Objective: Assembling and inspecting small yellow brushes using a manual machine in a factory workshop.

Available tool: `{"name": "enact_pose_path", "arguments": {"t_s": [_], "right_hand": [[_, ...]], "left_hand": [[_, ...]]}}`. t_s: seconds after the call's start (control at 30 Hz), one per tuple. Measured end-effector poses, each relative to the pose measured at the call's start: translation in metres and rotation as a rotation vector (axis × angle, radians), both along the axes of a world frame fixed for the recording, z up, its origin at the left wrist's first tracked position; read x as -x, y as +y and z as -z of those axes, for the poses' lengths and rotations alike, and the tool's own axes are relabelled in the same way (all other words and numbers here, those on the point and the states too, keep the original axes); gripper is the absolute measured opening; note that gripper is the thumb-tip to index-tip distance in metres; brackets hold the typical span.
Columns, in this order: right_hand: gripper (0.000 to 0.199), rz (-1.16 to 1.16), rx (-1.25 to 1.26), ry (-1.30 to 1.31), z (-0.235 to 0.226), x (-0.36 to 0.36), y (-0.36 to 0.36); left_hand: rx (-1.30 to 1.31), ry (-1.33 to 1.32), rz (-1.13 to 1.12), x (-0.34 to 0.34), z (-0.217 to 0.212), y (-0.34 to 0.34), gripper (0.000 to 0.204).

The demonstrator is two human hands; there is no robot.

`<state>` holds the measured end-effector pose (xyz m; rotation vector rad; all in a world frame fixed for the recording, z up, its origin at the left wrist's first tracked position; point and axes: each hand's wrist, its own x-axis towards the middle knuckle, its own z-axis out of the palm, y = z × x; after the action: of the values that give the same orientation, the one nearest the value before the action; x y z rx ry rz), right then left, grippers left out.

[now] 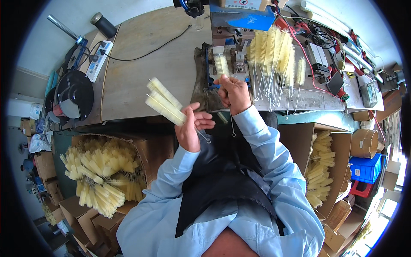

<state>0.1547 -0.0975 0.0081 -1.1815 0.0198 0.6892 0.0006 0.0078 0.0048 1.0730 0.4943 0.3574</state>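
Note:
My left hand (189, 126) holds two pale yellow bottle brushes (165, 109) between thumb and palm, bristle ends pointing up and left. Their looped wire handles come out below the hand, and its other fingers stretch loosely to the right. My right hand (233, 92) is pinched on another bottle brush (221, 65), whose bristle head stands in the bench machine (239, 49). A looped wire hangs below this hand. To the right of the machine, a pile of similar brushes (272, 49) lies with wire handles toward me.
A cardboard box (158, 150) full of brushes stands at lower left, and another box (338, 171) of brushes at lower right. On the wooden table (145, 64) are a power strip (99, 62), a black cable and a round black machine (75, 94). Tools and wires crowd the right end.

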Motion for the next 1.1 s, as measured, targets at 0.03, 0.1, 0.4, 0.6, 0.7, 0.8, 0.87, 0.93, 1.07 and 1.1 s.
{"name": "enact_pose_path", "arguments": {"t_s": [0.03, 0.1, 0.4, 0.6, 0.7, 0.8, 0.87, 0.93, 1.07, 1.1], "right_hand": [[0.040, 0.005, -0.004, -0.003, 0.000, 0.000, 0.002], [0.041, 0.015, -0.025, -0.010, -0.002, -0.001, 0.007], [0.059, 0.013, -0.062, 0.111, -0.022, -0.017, 0.016], [0.088, -0.023, -0.235, 0.298, -0.037, -0.023, 0.015], [0.080, -0.095, -0.362, 0.310, -0.043, -0.022, 0.020], [0.063, -0.060, -0.337, 0.358, -0.043, -0.018, 0.029], [0.053, -0.044, -0.314, 0.383, -0.040, -0.018, 0.038], [0.034, 0.007, -0.276, 0.364, -0.034, -0.015, 0.046], [0.040, -0.086, -0.261, 0.293, -0.019, 0.001, 0.040], [0.041, -0.084, -0.239, 0.274, -0.015, 0.005, 0.037]], "left_hand": [[-0.004, 0.014, -0.027, -0.003, 0.001, 0.007, 0.047], [-0.020, -0.001, -0.035, -0.013, 0.004, 0.018, 0.046], [-0.123, -0.034, -0.116, -0.072, 0.030, 0.053, 0.043], [-0.065, -0.079, -0.128, -0.079, 0.041, 0.065, 0.042], [-0.050, -0.070, -0.154, -0.079, 0.040, 0.065, 0.044], [-0.062, -0.108, -0.141, -0.077, 0.040, 0.063, 0.043], [-0.071, -0.104, -0.131, -0.077, 0.040, 0.063, 0.042], [-0.078, -0.102, -0.125, -0.076, 0.039, 0.063, 0.042], [-0.104, -0.094, -0.138, -0.076, 0.039, 0.062, 0.041], [-0.108, -0.091, -0.140, -0.076, 0.039, 0.061, 0.041]]}}
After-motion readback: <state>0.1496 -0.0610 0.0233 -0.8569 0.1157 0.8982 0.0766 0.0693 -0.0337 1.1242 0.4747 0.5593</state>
